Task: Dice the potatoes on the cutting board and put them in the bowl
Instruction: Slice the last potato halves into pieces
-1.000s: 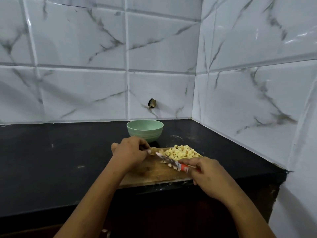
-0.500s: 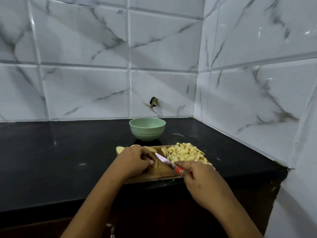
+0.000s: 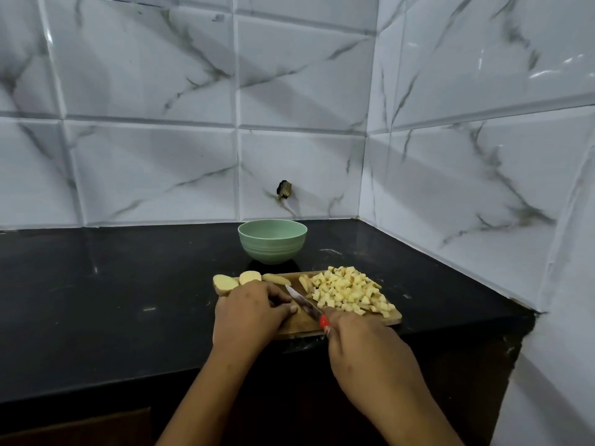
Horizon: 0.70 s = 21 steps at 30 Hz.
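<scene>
A red-handled steel knife (image 3: 304, 302) is gripped by the right hand (image 3: 363, 349) over the rectangular wooden cutting board (image 3: 370, 320). The left hand (image 3: 249, 312) is curled on the board, and whether anything is held under it cannot be told. Pale yellow diced potato (image 3: 346, 289) is heaped on the board's right half. A round green bowl (image 3: 272, 241) is set just behind the board.

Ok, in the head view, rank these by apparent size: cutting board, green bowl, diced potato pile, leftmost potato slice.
1. cutting board, though the hands partly cover it.
2. diced potato pile and green bowl: nearly alike. The bowl sits farther back, so I won't rank them.
3. leftmost potato slice.
</scene>
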Each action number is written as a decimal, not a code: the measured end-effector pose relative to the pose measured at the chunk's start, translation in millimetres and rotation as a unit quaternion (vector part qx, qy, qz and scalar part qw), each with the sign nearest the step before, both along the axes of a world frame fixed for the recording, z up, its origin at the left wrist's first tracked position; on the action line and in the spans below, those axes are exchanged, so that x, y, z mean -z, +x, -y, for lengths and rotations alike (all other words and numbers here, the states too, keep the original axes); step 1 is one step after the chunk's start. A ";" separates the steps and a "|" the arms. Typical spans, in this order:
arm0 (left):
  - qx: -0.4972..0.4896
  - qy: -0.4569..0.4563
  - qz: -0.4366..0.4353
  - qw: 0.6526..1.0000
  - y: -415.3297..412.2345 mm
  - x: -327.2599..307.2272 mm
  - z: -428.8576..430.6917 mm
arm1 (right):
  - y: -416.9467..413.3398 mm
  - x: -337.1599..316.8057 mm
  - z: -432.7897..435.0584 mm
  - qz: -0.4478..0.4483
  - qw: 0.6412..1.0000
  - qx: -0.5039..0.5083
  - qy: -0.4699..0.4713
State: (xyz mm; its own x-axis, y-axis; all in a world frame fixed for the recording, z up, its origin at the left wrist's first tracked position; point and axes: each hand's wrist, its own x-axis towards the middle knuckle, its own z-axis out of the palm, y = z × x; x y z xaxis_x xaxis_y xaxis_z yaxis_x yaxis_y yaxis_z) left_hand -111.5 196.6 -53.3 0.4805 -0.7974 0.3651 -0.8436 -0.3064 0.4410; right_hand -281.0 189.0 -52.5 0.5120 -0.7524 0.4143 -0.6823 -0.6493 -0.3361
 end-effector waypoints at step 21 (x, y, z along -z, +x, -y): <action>-0.020 -0.038 0.001 0.999 -5.8 4.7 -1.2 | 24.7 -6.7 -1.7 -0.145 0.988 0.007 -0.045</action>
